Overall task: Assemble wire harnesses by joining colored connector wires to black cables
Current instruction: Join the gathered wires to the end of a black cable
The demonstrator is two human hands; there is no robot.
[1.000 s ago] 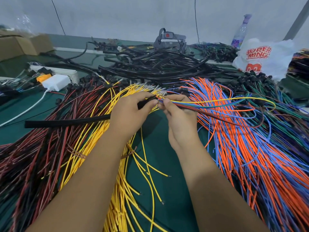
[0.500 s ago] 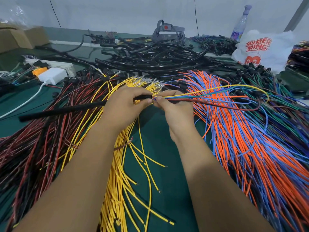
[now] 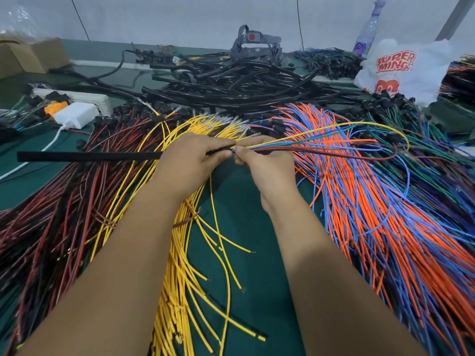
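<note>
Near edge: I see both forearms reaching out over the green table [image 3: 239,201], with loose yellow wires [image 3: 180,265] fanned under and between them.
Left side: a wide spread of red and black wires [image 3: 51,214] lies beside the yellow ones.
Right side: orange and blue wires [image 3: 385,227] stream toward the near right corner.
Left hand [image 3: 190,165]: my grip here is curled round the black cable [image 3: 90,156], which sticks out straight to the left, raised off the wire piles.
Right hand [image 3: 267,163]: fingers pinch the colored wire bundle [image 3: 321,142] just beside the cable's end, knuckle to knuckle with the left.
Bundle: it runs from the pinch to the right and loops back over the orange heap.
Meeting point: cable end and wire ends touch between the two thumbs; I cannot tell how far the wires sit inside.
Farther back: a heap of black cables [image 3: 244,83], a white charger [image 3: 74,114] at left, a white plastic bag [image 3: 401,70] and a bottle [image 3: 368,27] at right.
</note>
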